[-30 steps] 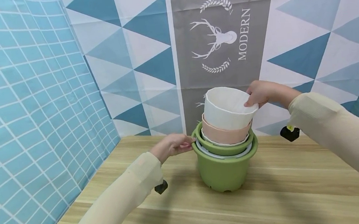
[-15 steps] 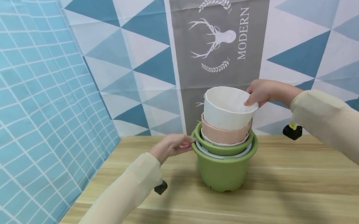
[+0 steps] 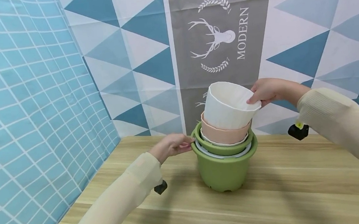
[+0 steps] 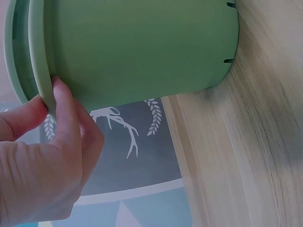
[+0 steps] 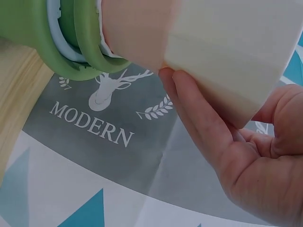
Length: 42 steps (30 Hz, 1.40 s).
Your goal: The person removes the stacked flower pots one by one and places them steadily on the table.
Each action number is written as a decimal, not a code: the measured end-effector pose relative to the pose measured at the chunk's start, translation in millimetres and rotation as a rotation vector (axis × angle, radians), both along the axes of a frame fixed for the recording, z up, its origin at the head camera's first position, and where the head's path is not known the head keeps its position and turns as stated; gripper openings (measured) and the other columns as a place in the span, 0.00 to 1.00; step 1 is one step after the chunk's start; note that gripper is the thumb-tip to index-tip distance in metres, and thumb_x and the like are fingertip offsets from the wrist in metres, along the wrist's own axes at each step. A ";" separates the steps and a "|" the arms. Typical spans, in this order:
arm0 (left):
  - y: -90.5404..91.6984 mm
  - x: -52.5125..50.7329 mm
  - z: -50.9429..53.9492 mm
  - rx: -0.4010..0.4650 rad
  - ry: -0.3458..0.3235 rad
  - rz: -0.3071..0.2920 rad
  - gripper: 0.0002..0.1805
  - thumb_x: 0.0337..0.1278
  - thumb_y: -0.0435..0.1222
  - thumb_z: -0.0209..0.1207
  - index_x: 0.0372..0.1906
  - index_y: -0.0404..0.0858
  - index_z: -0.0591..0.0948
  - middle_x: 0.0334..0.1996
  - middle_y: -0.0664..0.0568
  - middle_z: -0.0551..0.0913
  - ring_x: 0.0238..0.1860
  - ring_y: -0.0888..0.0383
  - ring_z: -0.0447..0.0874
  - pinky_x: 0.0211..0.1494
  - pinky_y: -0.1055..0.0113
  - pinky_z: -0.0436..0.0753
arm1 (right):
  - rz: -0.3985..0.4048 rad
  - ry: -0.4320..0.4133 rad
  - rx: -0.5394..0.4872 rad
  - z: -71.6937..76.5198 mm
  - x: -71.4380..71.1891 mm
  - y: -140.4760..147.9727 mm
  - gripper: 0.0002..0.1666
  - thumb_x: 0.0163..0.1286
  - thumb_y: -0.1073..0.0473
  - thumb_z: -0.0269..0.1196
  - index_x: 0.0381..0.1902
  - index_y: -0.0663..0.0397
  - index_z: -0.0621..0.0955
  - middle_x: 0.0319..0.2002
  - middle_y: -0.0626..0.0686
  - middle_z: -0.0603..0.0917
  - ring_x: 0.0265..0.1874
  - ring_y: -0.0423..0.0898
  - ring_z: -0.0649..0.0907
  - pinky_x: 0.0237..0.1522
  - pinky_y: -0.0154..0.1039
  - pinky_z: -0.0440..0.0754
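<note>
A stack of nested flower pots stands on the table. At its bottom is a large green pot (image 3: 224, 174), with a grey-blue rim (image 3: 225, 154) and a smaller green pot (image 3: 233, 151) inside. Above them sit a thin white rim, a pink pot (image 3: 224, 135) and, on top, a white pot (image 3: 227, 110) tilted up to the right. My left hand (image 3: 174, 145) pinches the large green pot's rim at the left; the left wrist view shows thumb and fingers on either side of it. With my right hand (image 3: 267, 91) I grip the white pot's right rim, thumb inside, fingers along its outer wall.
The pots stand on a wood-grain table (image 3: 190, 213). Close behind them hangs a patterned cloth (image 3: 149, 75) with triangles and a deer print. A blue grid cloth (image 3: 34, 105) rises along the left side.
My right hand has raised the white pot slightly and drawn it to the right, so it tilts more and more of its wall shows. The left hand stays on the green rim.
</note>
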<state>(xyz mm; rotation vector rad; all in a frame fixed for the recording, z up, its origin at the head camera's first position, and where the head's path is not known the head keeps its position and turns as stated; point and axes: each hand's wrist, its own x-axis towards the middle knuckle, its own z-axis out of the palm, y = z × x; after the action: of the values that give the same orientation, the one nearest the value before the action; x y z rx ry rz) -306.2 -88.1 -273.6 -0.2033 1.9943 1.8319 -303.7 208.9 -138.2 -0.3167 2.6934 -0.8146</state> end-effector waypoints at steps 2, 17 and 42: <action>-0.3 0.0 0.4 -0.004 0.000 -0.001 0.16 0.62 0.25 0.55 0.54 0.26 0.74 0.35 0.47 0.74 0.29 0.62 0.78 0.32 0.81 0.85 | 0.006 -0.020 -0.018 0.3 -0.4 1.2 0.16 0.72 0.61 0.56 0.46 0.73 0.76 0.23 0.45 0.81 0.22 0.36 0.78 0.29 0.27 0.85; -2.7 -0.5 -1.3 0.005 -0.013 0.007 0.17 0.61 0.24 0.55 0.55 0.26 0.74 0.34 0.47 0.74 0.30 0.61 0.79 0.33 0.80 0.86 | 0.008 -0.073 -0.056 -4.5 -2.6 7.7 0.19 0.73 0.58 0.55 0.49 0.72 0.75 0.27 0.45 0.82 0.25 0.36 0.80 0.33 0.27 0.87; -0.6 -1.9 -2.1 0.007 0.007 0.010 0.15 0.61 0.25 0.56 0.53 0.26 0.76 0.34 0.47 0.75 0.29 0.61 0.79 0.32 0.79 0.86 | 0.040 -0.118 -0.088 -4.2 -2.7 19.7 0.20 0.75 0.58 0.53 0.53 0.73 0.72 0.36 0.47 0.85 0.33 0.38 0.85 0.44 0.36 0.90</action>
<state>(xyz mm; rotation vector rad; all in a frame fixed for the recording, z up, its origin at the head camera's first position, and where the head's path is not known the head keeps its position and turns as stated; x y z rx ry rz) -308.1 -88.7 -275.7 -0.2054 1.9949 1.8474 -306.4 228.5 -142.4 -0.3307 2.5387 -0.9120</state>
